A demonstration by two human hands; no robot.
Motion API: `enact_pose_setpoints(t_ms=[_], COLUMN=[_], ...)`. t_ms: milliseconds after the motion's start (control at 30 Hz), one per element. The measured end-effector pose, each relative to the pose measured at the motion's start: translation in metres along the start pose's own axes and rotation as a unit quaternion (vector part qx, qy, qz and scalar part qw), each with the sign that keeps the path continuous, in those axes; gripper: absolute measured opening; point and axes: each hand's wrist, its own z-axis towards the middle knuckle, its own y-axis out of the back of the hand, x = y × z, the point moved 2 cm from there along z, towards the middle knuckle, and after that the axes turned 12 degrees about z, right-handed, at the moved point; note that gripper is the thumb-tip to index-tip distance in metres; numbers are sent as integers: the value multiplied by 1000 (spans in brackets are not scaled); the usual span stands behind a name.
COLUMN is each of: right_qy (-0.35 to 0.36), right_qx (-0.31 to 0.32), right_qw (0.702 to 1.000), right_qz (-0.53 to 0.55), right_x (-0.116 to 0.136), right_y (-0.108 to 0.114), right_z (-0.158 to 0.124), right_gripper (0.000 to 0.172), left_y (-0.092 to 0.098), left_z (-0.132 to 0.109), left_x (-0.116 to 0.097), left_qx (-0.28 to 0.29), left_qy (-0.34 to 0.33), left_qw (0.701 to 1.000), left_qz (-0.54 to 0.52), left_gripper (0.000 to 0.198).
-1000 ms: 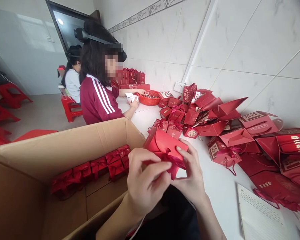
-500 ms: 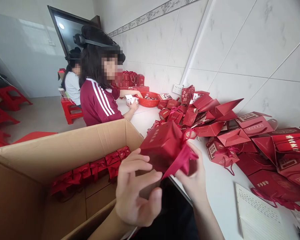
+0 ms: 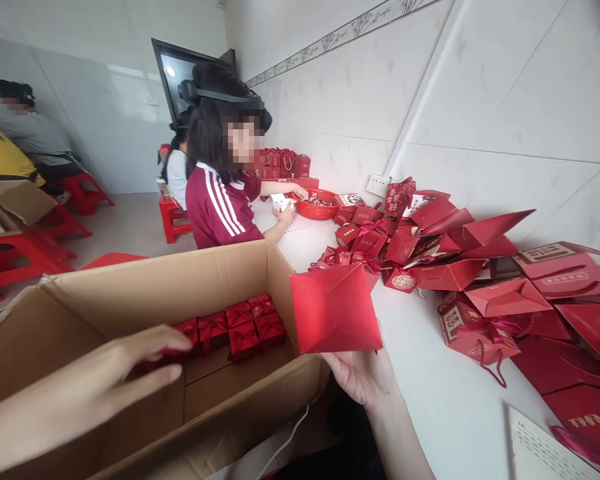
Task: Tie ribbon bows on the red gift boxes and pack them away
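Observation:
A red gift box (image 3: 334,310) rests in my right hand (image 3: 365,377), its plain flat face with crease lines turned toward me. The fingers behind it are mostly hidden. My left hand (image 3: 135,373) is over the inside of a large cardboard carton (image 3: 190,280), thumb and fingers apart, holding nothing. It partly covers some of the small red ribbon-tied boxes (image 3: 243,340) that stand in rows along the carton's far side. Whether its fingertips touch a box there, I cannot tell.
Many red gift boxes (image 3: 450,263) are heaped on the white table (image 3: 425,373) along the wall. An open notebook (image 3: 545,440) lies at the front right. Beyond the carton, a co-worker (image 3: 220,207) reaches into a red basket (image 3: 316,212). Red stools (image 3: 87,193) stand at left.
My left hand has let go of the gift box and moved left over the carton. My right hand keeps the box, now turned with its plain face toward me. The view has shifted left.

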Motion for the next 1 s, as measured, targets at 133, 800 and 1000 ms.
enact_pose_setpoints(t_ms=[133, 800, 1000], right_qy=[94, 311, 295], right_qx=[16, 201, 365], right_qw=[974, 697, 548], right_qz=[-204, -615, -693], right_x=[-11, -72, -76], right_y=[-2, -26, -23], right_z=[10, 43, 27], right_gripper=[45, 72, 20], left_y=[8, -47, -44], left_z=[55, 65, 71], left_x=[0, 2, 13], left_qx=[254, 334, 252], left_qy=[40, 411, 379], left_qw=[953, 702, 742], left_qz=[-160, -476, -492], left_gripper=[51, 80, 76])
